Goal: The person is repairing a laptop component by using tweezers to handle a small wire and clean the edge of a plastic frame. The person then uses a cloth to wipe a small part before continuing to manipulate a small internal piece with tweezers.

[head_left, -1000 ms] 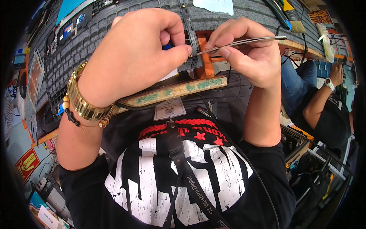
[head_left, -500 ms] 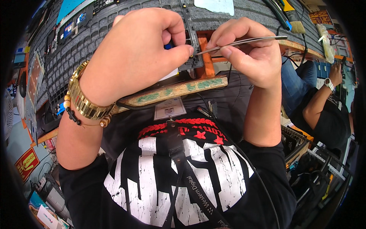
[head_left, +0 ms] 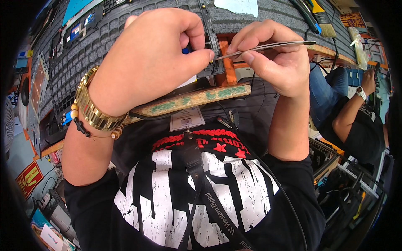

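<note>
Upper centre: right hand [head_left: 281,62] pinches tweezers [head_left: 264,47], tips near black frame [head_left: 217,69] corner. Left hand [head_left: 157,60] alongside, grip contents indeterminable. Virtually no shift; work stays localised.

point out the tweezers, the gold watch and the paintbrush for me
Tweezers [head_left: 269,46], head view: on the metal arms, near mid-length.
Gold watch [head_left: 89,104], head view: on the metal band.
Paintbrush [head_left: 321,17], head view: on the dark section between handle and bristles.
</note>
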`<state>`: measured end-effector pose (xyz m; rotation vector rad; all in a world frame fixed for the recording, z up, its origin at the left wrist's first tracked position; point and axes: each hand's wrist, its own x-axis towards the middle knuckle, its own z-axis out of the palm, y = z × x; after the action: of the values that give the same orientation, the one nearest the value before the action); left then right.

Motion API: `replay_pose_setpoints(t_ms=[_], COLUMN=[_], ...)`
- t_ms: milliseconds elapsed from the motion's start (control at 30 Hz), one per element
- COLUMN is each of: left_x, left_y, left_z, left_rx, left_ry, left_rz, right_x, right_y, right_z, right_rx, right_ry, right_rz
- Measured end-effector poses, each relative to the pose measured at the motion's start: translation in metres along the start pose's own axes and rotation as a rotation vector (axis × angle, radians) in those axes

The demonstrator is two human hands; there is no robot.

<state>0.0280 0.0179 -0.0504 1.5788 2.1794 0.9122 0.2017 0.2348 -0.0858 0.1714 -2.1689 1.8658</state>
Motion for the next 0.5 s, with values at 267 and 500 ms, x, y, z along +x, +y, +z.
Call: replay_pose_setpoints(t_ms=[267, 500], left_x=[-0.001, -0.007], left_y=[-0.002, -0.006], left_z=[0.001, -0.011], left_rx=[-0.023, -0.034], left_ry=[0.009, 0.022], left_rz=[-0.016, 0.121], right_x=[-0.002, 0.000], right_y=[0.000, 0.005], right_z=[0.002, 0.006], right_rx=[-0.002, 0.018], right_ry=[0.006, 0.055], right_rz=[-0.015, -0.078])
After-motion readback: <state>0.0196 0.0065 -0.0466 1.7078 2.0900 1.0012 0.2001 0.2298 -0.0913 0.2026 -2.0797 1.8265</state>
